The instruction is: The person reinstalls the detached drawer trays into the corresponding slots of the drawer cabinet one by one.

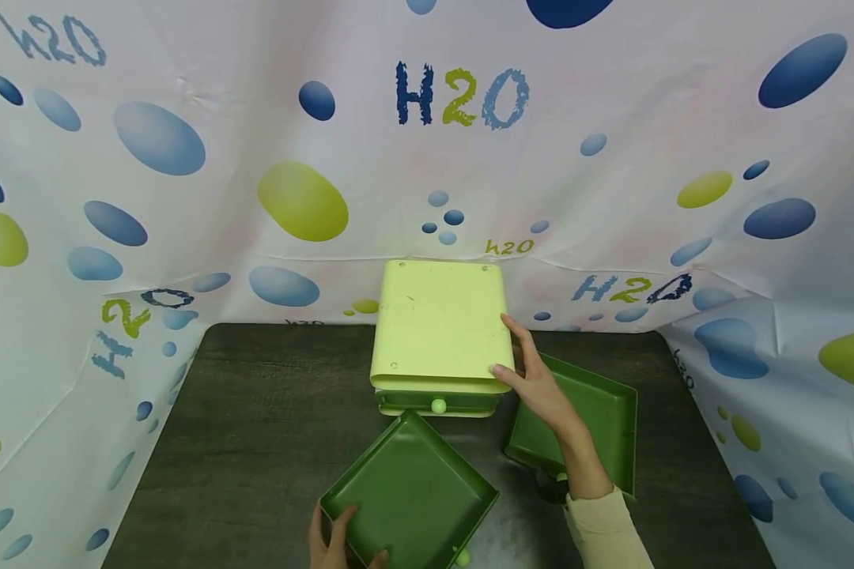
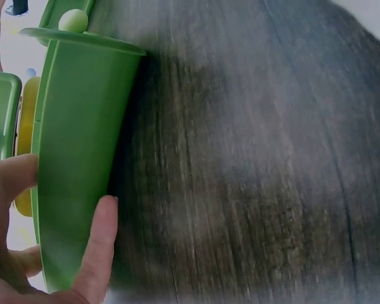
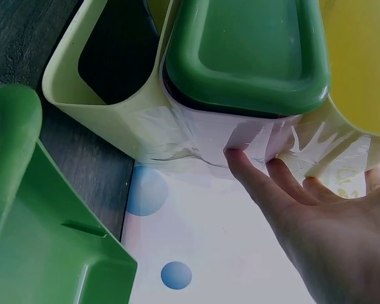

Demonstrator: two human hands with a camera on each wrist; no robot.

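A pale yellow-green drawer cabinet (image 1: 441, 324) stands at the back of the table, a green drawer (image 1: 398, 401) with a round light knob in its middle slot. The slots on either side of that drawer are empty in the right wrist view. My right hand (image 1: 537, 387) touches the cabinet's right side, thumb at the top edge and fingers fairly straight (image 3: 342, 221). In front of the cabinet, my left hand (image 1: 330, 545) grips the wall of an empty green drawer (image 1: 413, 482), turned cornerwise. The left wrist view shows fingers and thumb on both sides of that wall (image 2: 82, 139).
Another empty green drawer (image 1: 583, 411) lies right of the cabinet, under my right forearm, its knob toward me. Behind the dark wood-look table (image 1: 270, 442) hangs a white sheet (image 1: 370, 197) with blue and green spots; it also runs along both sides.
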